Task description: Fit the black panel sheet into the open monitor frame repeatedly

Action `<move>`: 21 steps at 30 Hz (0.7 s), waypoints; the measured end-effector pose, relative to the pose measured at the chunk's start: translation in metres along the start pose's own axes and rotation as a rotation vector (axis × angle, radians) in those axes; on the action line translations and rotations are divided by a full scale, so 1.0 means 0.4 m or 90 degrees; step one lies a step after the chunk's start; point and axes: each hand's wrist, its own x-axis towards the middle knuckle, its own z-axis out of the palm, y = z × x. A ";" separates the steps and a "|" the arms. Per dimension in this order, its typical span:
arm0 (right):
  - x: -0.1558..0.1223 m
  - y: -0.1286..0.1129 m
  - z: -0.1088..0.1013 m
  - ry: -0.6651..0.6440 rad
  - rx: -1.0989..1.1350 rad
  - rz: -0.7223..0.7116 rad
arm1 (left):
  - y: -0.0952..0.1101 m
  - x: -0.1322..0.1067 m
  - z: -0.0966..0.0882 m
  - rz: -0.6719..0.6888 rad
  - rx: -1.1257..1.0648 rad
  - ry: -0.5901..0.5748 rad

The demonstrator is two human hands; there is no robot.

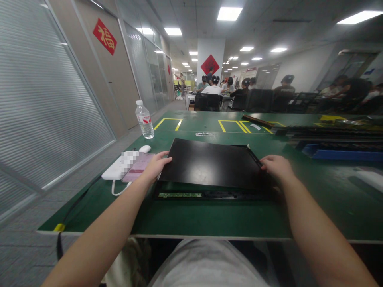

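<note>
At the left edge of a flat black panel (209, 163), the fingers of the left hand (157, 165) are bent nearly closed – the rim is pinched between thumb and fingertips. At the opposite side, the fingers of the right hand (277, 165) are drawn close together on the dark edge; whether the panel or the black frame (236, 195) is held there cannot be told. The panel is tilted over the frame, by whose near bar a green circuit strip (179, 195) is carried, above the green table (209, 223). Beside the left hand, a phone (139, 168) is seen – it is laid against a white box (111, 171). Behind these, a water bottle (145, 121) is stood upright. Toward the right, a blue bar (344, 153) and long dark strips (329, 135) are blurred.
</note>
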 end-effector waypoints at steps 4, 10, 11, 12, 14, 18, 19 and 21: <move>-0.004 -0.004 -0.002 -0.009 0.006 0.016 | -0.003 0.003 -0.004 0.024 -0.006 0.001; -0.005 -0.008 -0.002 -0.002 0.008 0.012 | -0.006 0.007 -0.011 0.084 0.142 0.006; -0.005 -0.007 -0.001 -0.002 0.009 0.012 | -0.005 0.007 -0.011 0.095 0.170 0.013; -0.004 -0.006 -0.001 -0.002 0.010 0.013 | -0.004 0.006 -0.010 0.103 0.196 0.023; -0.002 -0.004 0.000 -0.002 0.013 0.008 | -0.001 0.003 -0.007 0.118 0.241 0.038; 0.002 0.002 0.001 -0.001 0.012 0.003 | 0.002 -0.004 -0.002 0.122 0.291 0.006; 0.002 0.003 0.001 -0.002 0.013 0.002 | 0.001 -0.004 -0.002 0.120 0.295 0.000; 0.004 0.005 0.001 -0.003 0.017 -0.001 | -0.003 -0.002 -0.004 0.120 0.304 0.001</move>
